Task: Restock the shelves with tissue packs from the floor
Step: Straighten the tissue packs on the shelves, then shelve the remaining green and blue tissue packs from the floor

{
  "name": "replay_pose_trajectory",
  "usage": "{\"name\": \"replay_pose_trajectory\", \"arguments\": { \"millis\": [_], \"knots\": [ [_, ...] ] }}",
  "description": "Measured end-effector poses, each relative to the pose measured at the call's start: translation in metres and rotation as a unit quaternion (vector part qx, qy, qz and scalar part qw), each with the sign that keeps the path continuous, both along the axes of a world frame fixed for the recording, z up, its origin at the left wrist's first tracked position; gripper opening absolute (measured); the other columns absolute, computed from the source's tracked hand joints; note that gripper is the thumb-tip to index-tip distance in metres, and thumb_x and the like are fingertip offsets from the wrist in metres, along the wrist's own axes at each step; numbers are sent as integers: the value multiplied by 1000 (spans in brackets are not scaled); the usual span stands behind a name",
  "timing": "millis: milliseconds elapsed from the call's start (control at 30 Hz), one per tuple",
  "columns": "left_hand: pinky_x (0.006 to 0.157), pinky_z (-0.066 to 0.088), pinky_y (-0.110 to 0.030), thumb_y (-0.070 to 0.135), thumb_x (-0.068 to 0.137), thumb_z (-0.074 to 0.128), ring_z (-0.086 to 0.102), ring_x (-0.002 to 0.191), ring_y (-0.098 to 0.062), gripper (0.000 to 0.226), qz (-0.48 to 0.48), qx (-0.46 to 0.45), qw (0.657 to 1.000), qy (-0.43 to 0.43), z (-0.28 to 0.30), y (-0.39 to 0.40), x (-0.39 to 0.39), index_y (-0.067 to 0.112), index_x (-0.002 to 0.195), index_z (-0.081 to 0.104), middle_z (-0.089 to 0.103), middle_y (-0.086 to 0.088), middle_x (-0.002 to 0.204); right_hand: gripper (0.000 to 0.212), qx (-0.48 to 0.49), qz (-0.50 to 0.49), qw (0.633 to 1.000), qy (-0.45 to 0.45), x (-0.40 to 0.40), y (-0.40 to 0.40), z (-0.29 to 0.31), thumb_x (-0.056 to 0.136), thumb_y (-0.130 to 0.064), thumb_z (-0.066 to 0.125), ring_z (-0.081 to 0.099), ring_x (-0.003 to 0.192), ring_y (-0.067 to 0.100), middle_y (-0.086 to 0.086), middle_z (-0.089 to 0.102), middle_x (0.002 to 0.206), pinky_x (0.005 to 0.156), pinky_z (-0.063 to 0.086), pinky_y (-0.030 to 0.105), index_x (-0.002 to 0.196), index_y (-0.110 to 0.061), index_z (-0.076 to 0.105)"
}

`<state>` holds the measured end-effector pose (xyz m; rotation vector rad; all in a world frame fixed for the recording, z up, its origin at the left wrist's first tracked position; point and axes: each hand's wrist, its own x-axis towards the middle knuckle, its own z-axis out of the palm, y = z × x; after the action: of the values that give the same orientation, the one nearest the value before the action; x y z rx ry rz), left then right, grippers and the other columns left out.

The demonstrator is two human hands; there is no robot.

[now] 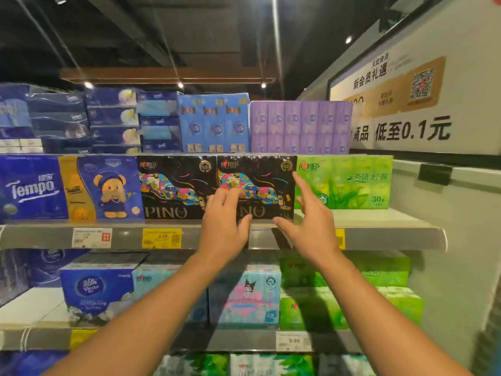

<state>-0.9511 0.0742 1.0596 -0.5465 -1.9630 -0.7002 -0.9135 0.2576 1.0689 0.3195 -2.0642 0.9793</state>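
- Two bare forearms enter from the bottom edge and reach up toward the middle shelf (379, 234); nothing is gripped by either hand.
- Left hand (223, 226): fingers straight and close together, laid flat on the lower front of the right-hand black PINO tissue pack (260, 183); the thumb points right along the pack's bottom edge.
- Right hand (311, 223): fingers spread wide and relaxed; the index fingertip lies at the pack's upper right corner, the thumb near its lower right corner; whether the palm touches cannot be told.
- Right-hand black PINO tissue pack: upright at the front edge of the middle shelf, between a second black PINO pack (176, 185) on its left and a green tissue pack (349, 183) on its right; the green pack sits farther back.
- Further left on the same shelf: a blue bear-print pack (108, 185) and a blue Tempo pack (32, 188).
- Shelf edge: a yellow price label (162, 238) and a white price label (91, 237).
- Upper shelf: blue and purple packs (299, 127); lower shelf: a pale Kuromi-print pack (248, 297) beside green packs.
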Motion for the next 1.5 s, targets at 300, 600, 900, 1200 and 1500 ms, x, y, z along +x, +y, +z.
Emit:
{"name": "replay_pose_trajectory", "arguments": {
  "millis": [300,600,900,1200,1500],
  "knots": [
    [82,48,-36,38,69,73,61,88,-18,40,-301,-25,947,-110,-56,62,107,24,105,64,66,5,93,79,-15,-282,955,-87,184,24,-74,71,-33,82,60,117,21,6,65,125,98,45,33,140,-26,45],
    [87,53,-40,43,70,81,65,95,-21,50,-577,-171,742,-295,-211,111,331,21,113,65,70,0,107,84,-172,-553,791,-198,497,-48,-213,67,-31,85,63,111,18,3,66,122,95,49,36,141,-26,45],
    [90,53,-38,49,71,80,63,97,-13,54,-735,-379,491,-275,-275,68,647,28,118,62,68,6,111,80,-367,-751,531,-139,818,-199,-305,75,-45,80,56,119,15,-4,58,133,97,48,35,143,-43,38],
    [92,45,-28,43,80,75,60,112,-15,57,-727,-499,349,-316,-337,10,949,25,130,56,61,5,122,77,-458,-800,374,-97,1091,-332,-372,71,-40,84,61,101,16,0,63,122,82,54,35,138,-35,47],
    [91,50,-38,44,81,74,59,110,-21,68,-643,-561,349,-386,-425,-7,1118,31,140,44,55,-4,135,67,-495,-798,313,-144,1259,-333,-453,69,-37,86,62,103,13,-10,63,114,93,51,35,130,-27,59]
  ]
}}
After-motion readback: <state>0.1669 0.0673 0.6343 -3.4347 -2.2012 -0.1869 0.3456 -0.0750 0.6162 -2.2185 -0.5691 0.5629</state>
